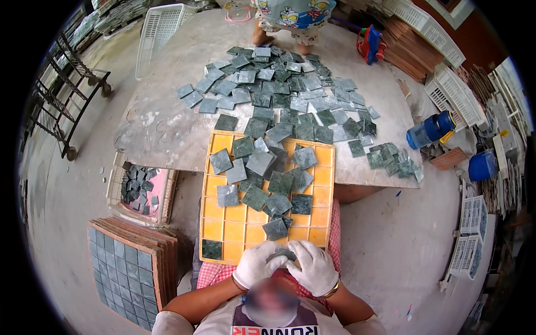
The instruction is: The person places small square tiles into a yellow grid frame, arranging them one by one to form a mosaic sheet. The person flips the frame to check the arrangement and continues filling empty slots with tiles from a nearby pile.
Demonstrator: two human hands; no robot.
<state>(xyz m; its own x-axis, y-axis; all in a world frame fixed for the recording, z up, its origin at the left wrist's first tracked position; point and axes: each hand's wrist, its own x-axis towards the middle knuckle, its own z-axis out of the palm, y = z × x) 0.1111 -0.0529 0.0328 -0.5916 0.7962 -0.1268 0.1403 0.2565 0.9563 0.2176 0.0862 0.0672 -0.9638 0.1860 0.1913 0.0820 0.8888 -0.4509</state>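
Both my hands wear white gloves and meet at the near edge of an orange gridded tray (213,229). My left hand (254,264) and my right hand (314,269) are closed around a dark green stone tile (283,254), partly hidden by the fingers. Loose square tiles (260,162) lie scattered and overlapping over the tray's middle and far part. One dark tile (211,249) sits flat in the near left cell; another tile (302,204) lies in a cell right of the middle. Several cells along the left and right sides show bare orange.
A large heap of tiles (268,86) covers the table (162,123) beyond the tray. Someone in patterned clothing (293,19) is at its far side. Left stand a tile-filled crate (117,190), stacked tiled panels (120,262) and a metal rack (64,95). A blue jug (427,131) stands right.
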